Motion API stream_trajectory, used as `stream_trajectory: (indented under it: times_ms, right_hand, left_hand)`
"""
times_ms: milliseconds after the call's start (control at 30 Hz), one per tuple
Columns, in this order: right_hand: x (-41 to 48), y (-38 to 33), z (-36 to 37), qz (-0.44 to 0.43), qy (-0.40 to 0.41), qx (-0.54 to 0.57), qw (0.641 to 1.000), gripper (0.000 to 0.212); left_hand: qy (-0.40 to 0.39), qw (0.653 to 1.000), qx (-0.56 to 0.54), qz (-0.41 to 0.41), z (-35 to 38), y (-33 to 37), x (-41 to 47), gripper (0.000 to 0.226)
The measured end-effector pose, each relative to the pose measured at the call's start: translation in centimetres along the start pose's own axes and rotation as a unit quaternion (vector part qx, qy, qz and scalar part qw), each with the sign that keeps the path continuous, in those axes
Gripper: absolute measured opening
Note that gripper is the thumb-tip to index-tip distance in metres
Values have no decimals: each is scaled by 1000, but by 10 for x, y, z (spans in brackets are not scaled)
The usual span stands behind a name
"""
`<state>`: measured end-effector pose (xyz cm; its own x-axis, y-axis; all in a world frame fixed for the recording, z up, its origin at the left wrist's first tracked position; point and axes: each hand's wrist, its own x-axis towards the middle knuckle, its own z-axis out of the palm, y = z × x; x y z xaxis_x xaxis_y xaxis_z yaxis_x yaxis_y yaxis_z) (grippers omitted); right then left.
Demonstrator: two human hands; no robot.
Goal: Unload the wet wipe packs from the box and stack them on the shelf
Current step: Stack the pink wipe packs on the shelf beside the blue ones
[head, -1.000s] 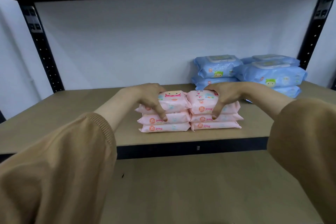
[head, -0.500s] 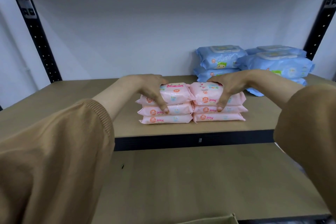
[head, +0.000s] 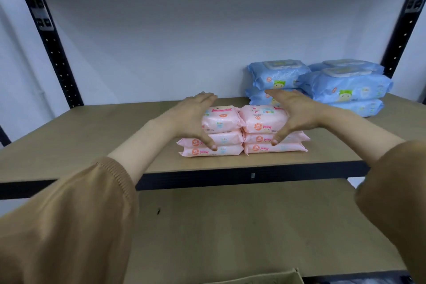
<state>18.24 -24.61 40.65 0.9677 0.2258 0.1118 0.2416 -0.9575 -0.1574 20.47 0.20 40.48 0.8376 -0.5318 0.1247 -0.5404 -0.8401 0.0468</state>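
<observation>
Two stacks of pink wet wipe packs stand side by side on the wooden shelf [head: 92, 136], three packs each. My left hand [head: 193, 115] hovers at the left stack [head: 219, 132], fingers straight and spread, thumb pointing down over its front. At the right stack [head: 267, 130], my right hand [head: 292, 110] is spread the same way, its thumb in front of the middle pack. Neither hand grips a pack. A corner of the cardboard box [head: 272, 278] shows at the bottom edge.
Several blue wet wipe packs [head: 341, 86] are stacked at the back right of the same shelf. Black slotted uprights [head: 55, 53] frame the shelf on both sides. A lower wooden shelf [head: 230, 226] lies below, and a white wall stands behind.
Both hands have let go of the top pink packs and opened, fingers now straight and lifted off the stacks. The view has tilted so the box corner shows.
</observation>
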Motion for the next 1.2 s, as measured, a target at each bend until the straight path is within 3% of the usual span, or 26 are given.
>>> stream_trajectory:
  times_ms: [167,433,600,933,1200]
  right_hand:
    - [-30,-7,27,-40,105,-92,989,121]
    - [-36,-13,54,-33,167,-114,979,92]
    - [-16,-2,68,-53,263,-145,952,91]
    - [47,-3,74,-95,274,-143,946,87]
    - [122,-10,76,-78,213,-100,969,73]
  left_hand:
    - [114,990,80,23,28,12,-25,114]
    - [139,988,73,-10,40,20,-25,92]
    - [152,986,68,-25,42,14,-17,83]
    - [138,987,63,-58,43,-33,17,82]
    - [123,988,71,-60,47,-92,68,84]
